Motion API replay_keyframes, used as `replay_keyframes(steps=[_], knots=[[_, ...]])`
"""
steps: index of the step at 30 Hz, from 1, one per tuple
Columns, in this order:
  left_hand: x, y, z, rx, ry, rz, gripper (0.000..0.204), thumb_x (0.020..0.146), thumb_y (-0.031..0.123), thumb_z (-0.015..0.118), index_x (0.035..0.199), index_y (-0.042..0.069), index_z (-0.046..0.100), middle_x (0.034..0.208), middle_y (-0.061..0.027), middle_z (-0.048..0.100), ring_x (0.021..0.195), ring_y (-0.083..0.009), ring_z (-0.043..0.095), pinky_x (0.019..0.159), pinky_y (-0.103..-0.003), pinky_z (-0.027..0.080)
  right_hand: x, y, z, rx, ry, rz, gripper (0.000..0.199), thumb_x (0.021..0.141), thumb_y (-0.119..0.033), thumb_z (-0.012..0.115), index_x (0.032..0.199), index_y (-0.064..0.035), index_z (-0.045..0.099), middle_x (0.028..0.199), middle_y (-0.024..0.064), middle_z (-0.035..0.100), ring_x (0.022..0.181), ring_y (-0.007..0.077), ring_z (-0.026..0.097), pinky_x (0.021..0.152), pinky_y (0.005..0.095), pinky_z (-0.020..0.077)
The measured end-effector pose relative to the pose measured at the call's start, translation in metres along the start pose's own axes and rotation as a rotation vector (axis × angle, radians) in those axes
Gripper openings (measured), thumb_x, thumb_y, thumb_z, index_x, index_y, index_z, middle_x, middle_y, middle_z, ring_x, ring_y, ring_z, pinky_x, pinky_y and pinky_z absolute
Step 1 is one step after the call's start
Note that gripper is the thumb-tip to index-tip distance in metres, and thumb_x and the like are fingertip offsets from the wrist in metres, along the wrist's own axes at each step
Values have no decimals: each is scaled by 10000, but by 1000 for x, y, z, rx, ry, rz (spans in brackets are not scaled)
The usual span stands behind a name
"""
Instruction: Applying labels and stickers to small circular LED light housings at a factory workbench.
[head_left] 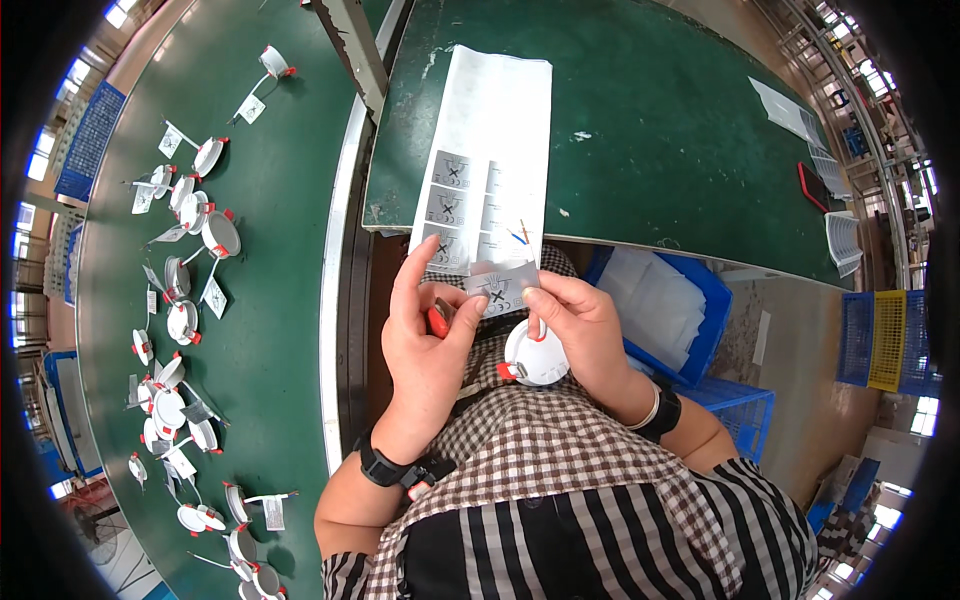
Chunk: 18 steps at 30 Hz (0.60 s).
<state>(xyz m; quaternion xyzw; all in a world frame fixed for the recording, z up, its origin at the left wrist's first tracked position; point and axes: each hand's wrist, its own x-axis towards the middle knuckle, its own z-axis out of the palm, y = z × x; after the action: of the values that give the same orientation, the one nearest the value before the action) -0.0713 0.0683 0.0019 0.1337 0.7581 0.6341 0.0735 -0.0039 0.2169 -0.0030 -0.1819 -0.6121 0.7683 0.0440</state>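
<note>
The left hand (425, 345) is holding a grey label (503, 288) and red thing (438, 319); the right hand (585, 325) is pinching this label — tagging the lamp (540, 358), probably. Careful aligning is seemingly becoming necessary next.

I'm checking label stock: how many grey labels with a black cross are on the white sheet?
3, in the left column: top label, middle label, bottom label. The left hand may hide more.

Factory workshop, long green worktable (290, 330) strewn with matching white round fixtures (221, 233), blue and yellow crates (887, 340)
</note>
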Motion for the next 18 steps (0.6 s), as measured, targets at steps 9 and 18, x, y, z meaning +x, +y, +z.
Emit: replay_keyframes(steps=[9, 18], knots=[[-1, 0, 0, 44, 11, 52, 647, 767, -76, 667, 1338, 44, 390, 740, -6, 597, 664, -34, 489, 613, -175, 399, 1, -1, 1, -63, 23, -66, 225, 887, -94, 603, 1053, 55, 630, 832, 36, 551, 646, 70, 542, 573, 189, 434], [0, 2, 2, 70, 28, 55, 654, 765, -71, 672, 1342, 47, 387, 739, -5, 598, 664, -37, 489, 616, -177, 400, 0, -3, 0, -25, 4, -18, 212, 885, -99, 606, 1031, 51, 643, 841, 35, 541, 640, 71, 539, 573, 188, 434]])
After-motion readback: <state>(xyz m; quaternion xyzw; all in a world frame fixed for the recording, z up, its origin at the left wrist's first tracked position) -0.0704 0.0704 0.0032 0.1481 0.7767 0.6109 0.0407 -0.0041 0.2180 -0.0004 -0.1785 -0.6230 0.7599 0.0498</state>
